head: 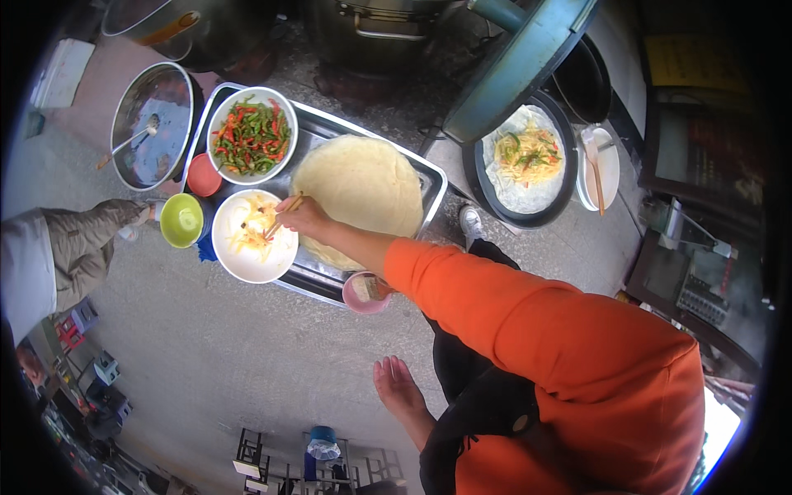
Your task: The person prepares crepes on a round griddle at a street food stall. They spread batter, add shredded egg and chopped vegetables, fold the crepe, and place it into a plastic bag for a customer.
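My right hand [303, 218], reaching out in an orange sleeve, is shut on wooden chopsticks [272, 230]. Their tips are among pale and orange shreds in a white bowl [226, 263]. Beside it on a metal tray [312, 291] lies a stack of thin round flatbreads [365, 179], partly under my forearm. A second white bowl holds cut green and red peppers [250, 137]. My left hand [396, 383] is empty, palm showing, below the tray. On a round black griddle [572, 167] at the right, a thin flatbread [500, 179] bears shredded filling [529, 154] with green pieces.
A blue-green hinged lid [520, 68] stands raised over the griddle. Around the tray are a green bowl [182, 221], a pink bowl with a brush [359, 303] and a steel basin [120, 154]. A large pot [383, 37] stands behind. Another person's legs [86, 241] are at the left.
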A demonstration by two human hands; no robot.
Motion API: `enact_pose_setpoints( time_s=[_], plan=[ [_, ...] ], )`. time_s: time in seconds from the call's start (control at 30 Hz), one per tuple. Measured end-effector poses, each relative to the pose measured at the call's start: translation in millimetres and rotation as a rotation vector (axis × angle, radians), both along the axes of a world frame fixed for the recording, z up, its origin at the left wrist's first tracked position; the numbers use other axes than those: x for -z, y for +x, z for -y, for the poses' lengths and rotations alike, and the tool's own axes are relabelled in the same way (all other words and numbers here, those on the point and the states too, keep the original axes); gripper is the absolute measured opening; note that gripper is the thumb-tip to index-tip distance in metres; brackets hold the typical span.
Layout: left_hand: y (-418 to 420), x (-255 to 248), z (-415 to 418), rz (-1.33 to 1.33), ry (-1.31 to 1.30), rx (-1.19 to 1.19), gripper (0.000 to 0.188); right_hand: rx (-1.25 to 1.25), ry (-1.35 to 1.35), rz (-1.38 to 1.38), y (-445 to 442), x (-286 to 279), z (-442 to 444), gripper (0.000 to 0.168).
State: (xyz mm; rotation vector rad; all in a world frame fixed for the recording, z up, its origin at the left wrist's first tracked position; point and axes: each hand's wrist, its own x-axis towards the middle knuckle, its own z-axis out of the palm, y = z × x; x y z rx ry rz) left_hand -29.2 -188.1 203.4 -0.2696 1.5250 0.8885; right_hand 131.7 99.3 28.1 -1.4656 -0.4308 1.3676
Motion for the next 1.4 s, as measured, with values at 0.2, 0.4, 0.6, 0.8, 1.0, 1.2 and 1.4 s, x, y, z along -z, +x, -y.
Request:
enact_pose_setpoints(
  time_s=[0.2,0.4,0.6,0.8,1.0,1.2,1.4],
  plan=[
    [32,6,-32,0.087,0.015,0.175,0.044,0.117,-0.072,0.167,65,-32,86,0.027],
    [113,1,-61,0.097,0.081,0.461,0.039,0.150,-0.482,1.101,237,-117,234,0.009],
    [189,2,-48,0.027,0.091,0.711,0.036,-0.352,-0.715,1.291,289,-80,248,0.019],
    [264,-5,-35,0.037,0.111,0.896,0.032,-0.202,-0.533,1.150,314,-76,261,0.011],
    [352,14,-39,-0.107,0.546,1.386,0.031,0.555,-0.642,0.487,346,-95,352,0.019],
    [445,58,-58,-0.607,1.557,2.044,0.044,0.615,-0.676,0.414,336,-66,368,0.022],
    [471,81,-72,-0.630,1.684,2.177,0.046,0.375,-0.590,0.751,324,-83,389,0.013]
  ],
)
